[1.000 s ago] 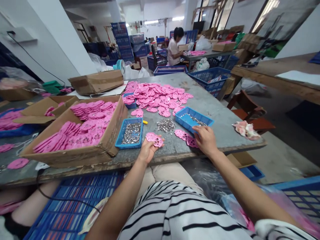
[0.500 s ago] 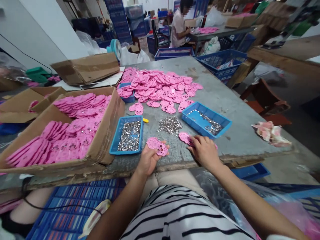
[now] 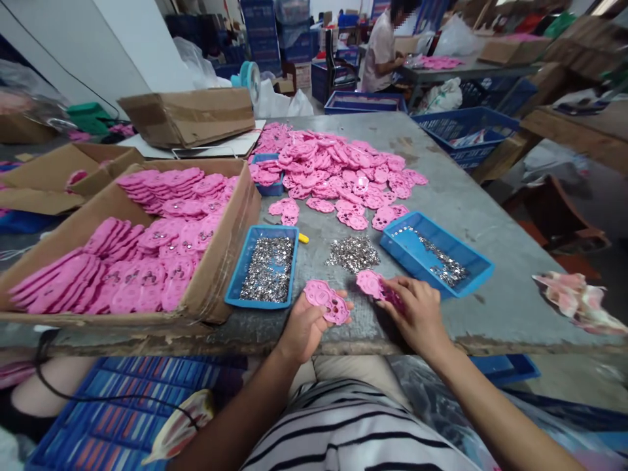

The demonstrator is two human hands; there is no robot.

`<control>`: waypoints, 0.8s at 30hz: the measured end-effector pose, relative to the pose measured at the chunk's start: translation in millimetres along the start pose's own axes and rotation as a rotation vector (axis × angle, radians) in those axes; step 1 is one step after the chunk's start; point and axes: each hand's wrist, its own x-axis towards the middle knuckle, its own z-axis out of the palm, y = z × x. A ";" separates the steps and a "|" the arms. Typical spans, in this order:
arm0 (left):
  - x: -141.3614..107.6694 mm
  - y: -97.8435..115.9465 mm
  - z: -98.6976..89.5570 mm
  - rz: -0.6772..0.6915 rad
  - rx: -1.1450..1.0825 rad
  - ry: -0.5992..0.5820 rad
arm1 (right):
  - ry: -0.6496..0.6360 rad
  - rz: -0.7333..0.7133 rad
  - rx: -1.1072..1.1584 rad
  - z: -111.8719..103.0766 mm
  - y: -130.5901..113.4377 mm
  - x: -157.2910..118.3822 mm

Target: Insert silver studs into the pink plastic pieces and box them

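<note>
A pink plastic piece (image 3: 328,302) with round holes and a wavy outline is pinched in my left hand (image 3: 303,332), thumb on top. My right hand (image 3: 419,313) has its fingers closed around a second pink piece (image 3: 371,285), partly hidden under them. Both hands are near the table's front edge, a small gap between the two pieces. Just beyond lies a loose heap of small shiny metal parts (image 3: 354,253). A blue tray (image 3: 229,288) of similar metal parts is left of my left hand; another blue tray (image 3: 409,252), holding fewer, sits past my right hand.
Many pink pieces (image 3: 338,170) are heaped farther back on the grey table (image 3: 471,242). On the left stands a cardboard box (image 3: 243,216) packed with them. A yellow-handled item (image 3: 303,239) lies by the left tray, crumpled cloth (image 3: 576,301) at right. Someone (image 3: 380,49) sits beyond.
My right hand has brought its pink piece slightly left and up off the table, closer to my left hand. The left hand keeps its piece. The camera view has turned slightly left.
</note>
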 end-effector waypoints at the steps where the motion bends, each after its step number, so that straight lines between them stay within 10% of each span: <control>1: 0.3 -0.1 0.3 -0.005 0.004 0.006 | -0.006 -0.013 0.014 0.9 -3.9 13.3; 11: -2.2 0.6 4.8 0.012 -0.025 -0.044 | -0.259 -0.097 -0.014 73.8 -4.9 184.3; 18: -0.6 1.8 7.6 0.021 -0.046 -0.036 | -0.394 -0.197 -0.007 95.0 0.3 196.4; 24: 0.5 0.8 6.5 0.031 -0.071 -0.061 | -0.268 -0.346 0.201 59.4 -47.1 199.0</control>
